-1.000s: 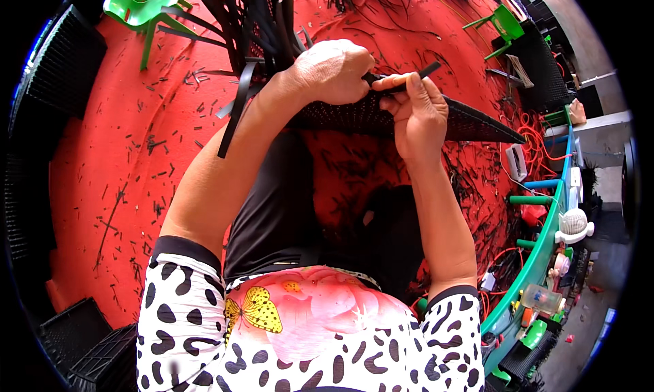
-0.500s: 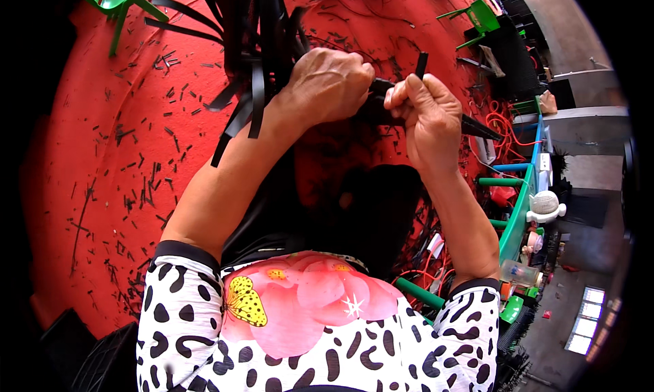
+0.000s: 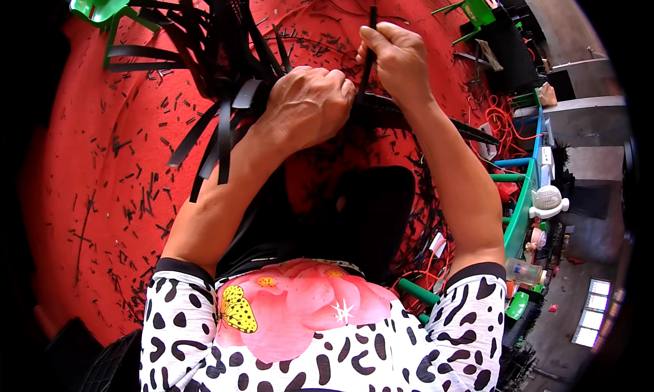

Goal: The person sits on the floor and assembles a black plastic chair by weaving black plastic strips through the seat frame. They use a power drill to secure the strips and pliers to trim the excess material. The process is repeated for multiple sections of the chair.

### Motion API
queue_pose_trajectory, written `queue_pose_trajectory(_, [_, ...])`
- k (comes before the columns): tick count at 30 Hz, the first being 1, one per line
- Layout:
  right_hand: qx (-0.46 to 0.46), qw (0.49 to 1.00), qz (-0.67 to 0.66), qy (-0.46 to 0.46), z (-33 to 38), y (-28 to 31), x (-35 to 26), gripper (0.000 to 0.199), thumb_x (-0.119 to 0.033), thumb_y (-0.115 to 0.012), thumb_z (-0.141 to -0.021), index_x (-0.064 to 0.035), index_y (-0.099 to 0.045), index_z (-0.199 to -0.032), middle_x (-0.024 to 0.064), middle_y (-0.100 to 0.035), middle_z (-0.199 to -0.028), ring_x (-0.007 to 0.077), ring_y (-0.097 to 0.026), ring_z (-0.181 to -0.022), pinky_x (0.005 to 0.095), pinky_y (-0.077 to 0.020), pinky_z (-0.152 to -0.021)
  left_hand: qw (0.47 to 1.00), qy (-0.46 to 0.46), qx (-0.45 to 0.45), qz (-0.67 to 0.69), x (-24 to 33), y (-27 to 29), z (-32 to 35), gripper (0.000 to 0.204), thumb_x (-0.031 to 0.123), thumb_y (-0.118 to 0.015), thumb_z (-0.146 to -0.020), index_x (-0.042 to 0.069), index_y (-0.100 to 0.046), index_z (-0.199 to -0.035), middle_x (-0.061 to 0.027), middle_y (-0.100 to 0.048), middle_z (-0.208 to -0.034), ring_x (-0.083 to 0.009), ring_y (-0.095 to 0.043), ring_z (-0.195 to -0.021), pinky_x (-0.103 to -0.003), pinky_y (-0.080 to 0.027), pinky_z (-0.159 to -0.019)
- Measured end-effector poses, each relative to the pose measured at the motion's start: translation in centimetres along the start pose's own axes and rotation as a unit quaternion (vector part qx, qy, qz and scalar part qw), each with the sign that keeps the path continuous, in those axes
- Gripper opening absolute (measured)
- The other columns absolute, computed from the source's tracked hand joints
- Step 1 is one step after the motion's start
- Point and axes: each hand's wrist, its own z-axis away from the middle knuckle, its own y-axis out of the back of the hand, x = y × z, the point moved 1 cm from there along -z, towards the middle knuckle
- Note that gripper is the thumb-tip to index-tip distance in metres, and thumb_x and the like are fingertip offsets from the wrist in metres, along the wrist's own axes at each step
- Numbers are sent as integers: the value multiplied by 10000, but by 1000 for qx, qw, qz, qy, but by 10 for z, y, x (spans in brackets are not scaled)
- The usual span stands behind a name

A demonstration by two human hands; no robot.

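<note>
Just left of the middle, my left hand (image 3: 310,106) is closed round the edge of a woven piece of flat black strips (image 3: 221,44); its fingertips are hidden. Many loose strip ends fan out on its far left side, and a few hang over my left wrist. My right hand (image 3: 398,59), farther off and to the right, pinches one narrow black strip (image 3: 368,68) between thumb and fingers. That strip stands nearly upright, running from beside my left knuckles up past my right fingertips. A long dark band (image 3: 436,121) stretches rightward below my right hand.
Short black offcuts are scattered over the red floor (image 3: 102,160). A green stool (image 3: 112,4) stands far left, and another green seat (image 3: 477,12) far right. Along the right runs a green and blue frame (image 3: 523,211), with orange-red cable (image 3: 505,130) and a white fan (image 3: 548,201).
My right hand has moved up and slightly left, with a longer length of strip now showing upright. My left hand has shifted a little nearer and left, and the woven piece has swung left.
</note>
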Motion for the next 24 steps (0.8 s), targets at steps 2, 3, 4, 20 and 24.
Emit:
queue_pose_trajectory(2, [-14, 995, 83, 47, -12, -5, 22, 273, -171, -617, -840, -17, -567, -620, 92, -544, -533, 149, -484, -443, 320, -390, -473, 1000, 1, -17, -2, 1, 3, 0, 130, 156, -630, -715, 61, -556, -766, -64, -555, -713, -228, -599, -703, -352, -477, -653])
queue_pose_trajectory(3, [-21, 995, 100, 6, -12, -5, 24, 284, -211, -634, -820, -29, -566, -612, 130, -531, -552, 216, -509, -470, 364, -407, -514, 1000, 0, -27, -3, 0, 3, -1, 138, 159, -635, -714, 61, -557, -772, -65, -555, -718, -229, -598, -706, -352, -477, -653])
queue_pose_trajectory(4, [-39, 991, 128, 8, -13, -6, 28, 286, -221, -634, -817, -28, -568, -616, 128, -537, -556, 232, -516, -488, 372, -412, -530, 999, -1, -37, -4, 0, 3, -1, 146, 161, -640, -713, 61, -557, -778, -65, -556, -723, -229, -598, -709, -352, -476, -654])
queue_pose_trajectory(20, [-144, 833, 376, 380, -29, -11, 87, 150, -209, -572, -789, -111, -673, -841, 60, -622, -895, 265, -600, -832, 394, -510, -693, 999, -35, -17, -7, -6, 13, -13, 209, 180, -556, -777, 173, -653, -962, -36, -507, -643, -202, -561, -585, -349, -448, -507])
queue_pose_trajectory(24, [-45, 851, 290, 436, -36, 0, 118, 266, -205, -595, -805, 3, -542, -647, 183, -522, -629, 298, -556, -635, 431, -411, -590, 994, -7, -83, 72, -4, 7, -22, 221, 146, -641, -639, 128, -591, -854, -77, -543, -685, -266, -594, -651, -403, -465, -569])
